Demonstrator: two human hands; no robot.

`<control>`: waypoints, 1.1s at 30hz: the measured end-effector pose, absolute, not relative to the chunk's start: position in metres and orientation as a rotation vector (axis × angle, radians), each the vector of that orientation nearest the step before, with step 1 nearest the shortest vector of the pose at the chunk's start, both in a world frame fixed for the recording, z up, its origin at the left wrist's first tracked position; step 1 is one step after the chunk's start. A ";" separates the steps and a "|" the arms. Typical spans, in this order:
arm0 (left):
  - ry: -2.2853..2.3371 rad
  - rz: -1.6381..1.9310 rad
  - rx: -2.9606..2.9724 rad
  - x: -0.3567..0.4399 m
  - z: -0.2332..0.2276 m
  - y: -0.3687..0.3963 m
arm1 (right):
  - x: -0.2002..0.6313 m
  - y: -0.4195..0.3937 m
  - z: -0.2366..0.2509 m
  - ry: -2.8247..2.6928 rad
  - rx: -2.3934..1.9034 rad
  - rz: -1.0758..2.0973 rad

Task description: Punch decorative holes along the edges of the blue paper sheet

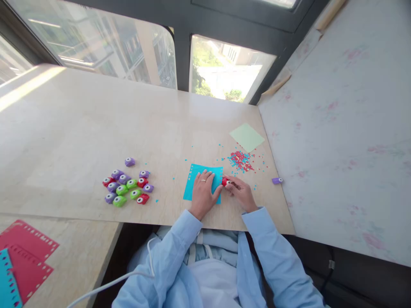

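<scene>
A blue sheet of paper (188, 191) lies on the table, with holes along its left and top edges. My left hand (203, 192) rests flat on it, fingers stretched out. At the sheet's right edge, my right hand (242, 194) grips a small red craft paper punch (225, 181) with a round eye-like button. My fingers partly cover the punch, so I cannot tell how far the paper reaches into it. Just beyond my right hand lies a pile of tiny red and blue paper bits (241, 161).
Several purple, green and red punches (122, 190) are grouped on the left. Another purple punch (277, 181) sits by the right wall. A pale green sheet (246, 136) lies behind the bits. Punched red sheets (30, 239) and a blue one (9, 278) lie lower left, near a white cable (111, 283).
</scene>
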State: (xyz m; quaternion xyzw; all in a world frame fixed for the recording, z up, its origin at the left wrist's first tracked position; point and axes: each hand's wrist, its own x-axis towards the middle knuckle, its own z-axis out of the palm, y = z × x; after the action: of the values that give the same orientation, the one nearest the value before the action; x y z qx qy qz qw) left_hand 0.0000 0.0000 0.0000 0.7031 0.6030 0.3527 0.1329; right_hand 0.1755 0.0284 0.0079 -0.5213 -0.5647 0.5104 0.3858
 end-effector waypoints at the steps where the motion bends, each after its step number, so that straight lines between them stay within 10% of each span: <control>1: 1.752 1.022 2.040 0.000 0.000 0.000 | 0.176 0.029 0.008 -1.433 -1.323 1.299; 33: 1.793 0.920 2.118 0.002 0.002 -0.001 | 0.173 0.030 0.009 -1.536 -1.299 1.201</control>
State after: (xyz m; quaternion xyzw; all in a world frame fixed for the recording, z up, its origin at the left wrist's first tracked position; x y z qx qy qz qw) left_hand 0.0025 -0.0009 0.0017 0.7201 0.6096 0.3130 0.1090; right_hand 0.1734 0.0302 0.0090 -0.5107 -0.6042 0.4722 0.3888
